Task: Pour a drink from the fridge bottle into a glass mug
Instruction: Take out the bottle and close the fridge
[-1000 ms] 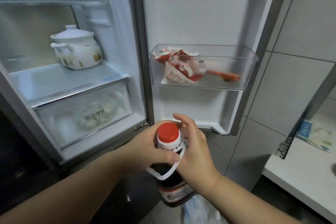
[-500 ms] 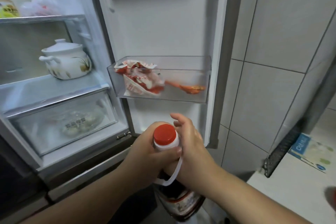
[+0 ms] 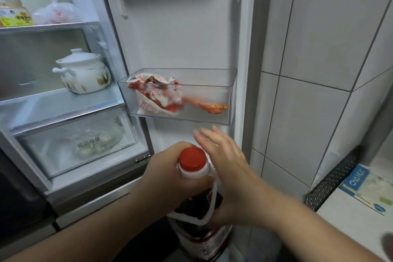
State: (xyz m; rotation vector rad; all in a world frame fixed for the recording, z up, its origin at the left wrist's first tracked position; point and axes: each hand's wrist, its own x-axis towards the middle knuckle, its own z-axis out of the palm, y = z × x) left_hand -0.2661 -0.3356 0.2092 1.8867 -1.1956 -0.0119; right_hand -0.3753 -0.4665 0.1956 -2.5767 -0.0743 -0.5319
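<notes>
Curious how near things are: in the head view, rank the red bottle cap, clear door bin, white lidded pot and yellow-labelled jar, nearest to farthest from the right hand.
From the right hand:
1. red bottle cap, beside it, on its left.
2. clear door bin, just above.
3. white lidded pot, well to the left.
4. yellow-labelled jar, far upper left.

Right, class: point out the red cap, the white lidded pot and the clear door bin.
red cap (image 3: 193,159), head view, its top
white lidded pot (image 3: 85,78), head view, its belly
clear door bin (image 3: 208,89), head view, bare front wall
</notes>
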